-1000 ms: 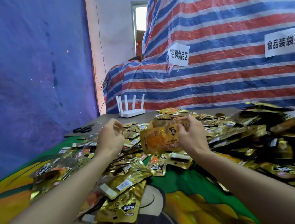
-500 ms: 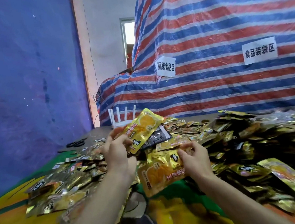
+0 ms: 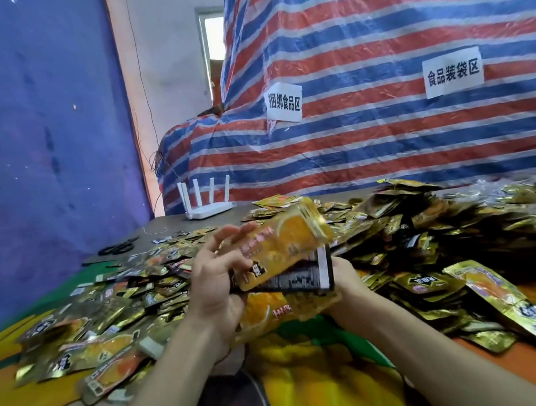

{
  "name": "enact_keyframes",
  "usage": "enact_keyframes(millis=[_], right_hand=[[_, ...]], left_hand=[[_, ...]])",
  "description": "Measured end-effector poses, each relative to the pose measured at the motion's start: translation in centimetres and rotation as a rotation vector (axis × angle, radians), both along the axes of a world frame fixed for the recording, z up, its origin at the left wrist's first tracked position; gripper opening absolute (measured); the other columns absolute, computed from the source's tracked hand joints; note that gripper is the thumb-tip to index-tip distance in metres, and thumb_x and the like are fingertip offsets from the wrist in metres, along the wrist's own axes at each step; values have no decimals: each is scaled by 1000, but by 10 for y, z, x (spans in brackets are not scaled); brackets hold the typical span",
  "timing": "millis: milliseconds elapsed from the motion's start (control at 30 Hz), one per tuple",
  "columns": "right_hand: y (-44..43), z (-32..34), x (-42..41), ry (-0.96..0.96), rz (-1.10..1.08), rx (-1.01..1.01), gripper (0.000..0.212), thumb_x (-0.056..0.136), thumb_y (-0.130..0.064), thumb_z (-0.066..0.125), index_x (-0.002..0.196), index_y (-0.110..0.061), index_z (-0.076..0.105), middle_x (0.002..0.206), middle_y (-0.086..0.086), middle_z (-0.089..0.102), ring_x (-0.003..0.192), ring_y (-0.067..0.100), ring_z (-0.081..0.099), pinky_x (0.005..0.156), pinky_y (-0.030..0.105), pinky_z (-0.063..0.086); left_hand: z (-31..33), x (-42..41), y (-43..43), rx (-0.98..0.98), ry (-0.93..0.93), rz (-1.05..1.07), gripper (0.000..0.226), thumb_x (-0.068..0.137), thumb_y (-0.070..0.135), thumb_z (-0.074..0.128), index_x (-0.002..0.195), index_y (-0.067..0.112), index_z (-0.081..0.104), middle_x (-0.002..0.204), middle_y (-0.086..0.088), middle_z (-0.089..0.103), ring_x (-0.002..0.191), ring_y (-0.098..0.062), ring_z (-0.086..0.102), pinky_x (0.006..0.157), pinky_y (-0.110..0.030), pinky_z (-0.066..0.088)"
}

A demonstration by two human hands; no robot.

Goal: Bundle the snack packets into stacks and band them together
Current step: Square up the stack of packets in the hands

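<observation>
Held up over the near middle of the surface (image 3: 168, 225): a small stack (image 3: 292, 304) of snack packets. Gripped at its left end by the left hand (image 3: 213, 277), some fingers curled onto it: the top packet (image 3: 281, 241), gold with an orange picture, tilted up to the right, its print too blurred to read. Clasped from beneath by the right hand (image 3: 345, 276), mostly hidden: the stack's lower packets, one showing a black back with white print. Heaped left, far and right: loose packets (image 3: 432, 233). Stood at the far edge: a white router (image 3: 207, 203), with scissors (image 3: 118, 246) to its left. Pinned to the striped tarp (image 3: 387, 141): left sign (image 3: 284, 102) reading "捆绑食品区", right sign (image 3: 452, 72) reading "食品装袋区".
</observation>
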State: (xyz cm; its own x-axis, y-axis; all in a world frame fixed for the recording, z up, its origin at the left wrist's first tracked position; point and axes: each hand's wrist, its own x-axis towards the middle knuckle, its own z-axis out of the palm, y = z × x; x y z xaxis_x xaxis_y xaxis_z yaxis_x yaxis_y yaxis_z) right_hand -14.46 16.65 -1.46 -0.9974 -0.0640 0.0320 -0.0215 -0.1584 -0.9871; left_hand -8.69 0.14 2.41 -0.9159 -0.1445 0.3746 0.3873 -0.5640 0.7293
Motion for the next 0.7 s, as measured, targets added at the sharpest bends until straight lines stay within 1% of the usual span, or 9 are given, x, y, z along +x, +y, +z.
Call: enact_keyframes(millis=[67,167,233,333,433,533,600,633,700], right_hand=[[1,3,3,-63,12,-50,47,98,-11,58,55,-17,77,64,4,74,53,17,71,46,26,54],[-1,6,13,-93,56,1,22,92,-19,67,73,-14,77,93,15,77,81,32,72,67,35,55],[-2,7,18,-100,19,10,16,94,-17,65,86,-9,75,100,20,75,91,39,70,78,44,56],[-4,9,21,-99,-7,21,25,98,-14,53,98,1,74,102,21,73,97,38,70,86,47,57],[-1,10,20,-52,2,145,35,101,-8,39,111,2,71,114,23,72,110,39,66,101,51,52],[1,13,25,55,31,260,35,99,-4,39,105,-1,73,98,14,73,95,31,68,83,42,55],[3,13,26,149,74,269,33,98,-7,42,93,-1,74,89,10,71,89,28,65,82,41,52],[3,14,28,180,98,246,35,99,-14,43,84,-5,74,84,8,70,88,27,64,83,41,50],[2,18,32,185,147,178,52,103,-39,42,69,-11,70,78,6,69,85,26,62,83,39,48]], left_hand=[[-7,1,2,-280,52,174,52,72,-29,40,96,11,64,107,-12,73,96,-24,71,68,-39,62],[-15,2,0,-705,141,386,55,76,-27,48,108,14,68,114,-6,68,106,-15,65,83,-35,59],[-18,1,-2,-925,175,405,63,77,-22,53,118,24,64,116,1,64,103,-11,62,78,-27,58],[-23,1,-4,-1156,127,331,76,77,-8,59,140,34,51,119,-1,53,106,-17,58,84,-24,54],[-30,4,-6,-1401,42,379,90,65,27,62,150,40,34,106,10,40,106,-16,40,85,-22,39],[-32,7,-8,-1584,35,571,94,54,51,60,145,42,39,97,16,30,92,-9,17,86,-31,27],[-32,10,-10,-1597,25,607,93,50,57,61,140,45,43,101,14,32,94,-5,10,90,-33,27],[-32,11,-11,-1590,20,565,93,49,59,62,139,46,42,107,12,36,101,-6,14,92,-34,30],[-30,13,-14,-1536,12,413,93,46,60,63,134,46,36,112,7,52,105,-15,44,90,-36,44]])
